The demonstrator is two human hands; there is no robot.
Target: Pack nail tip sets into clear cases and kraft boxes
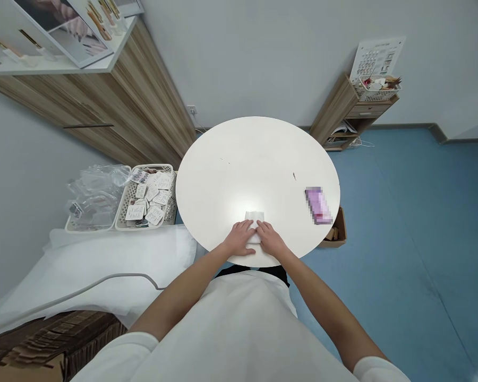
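A small white folded sheet [255,216], perhaps paper or thin cloth, lies at the near edge of the round white table [239,154]. My left hand [239,239] rests on its left side, fingers stretched toward the middle and thumb spread toward me. From the right, my right hand [271,240] lies on the sheet with extended fingers pressing down. The fingertips of both hands nearly meet over the sheet and cover part of it. Neither hand appears to grip anything.
A pixelated purple object [318,206] lies on the table's right side. Left of the table stand a basket of printed cards [169,212] and one of clear plastic bags [99,196]. White sheeting [119,254] is nearby. A cardboard box [342,228] sits below right.
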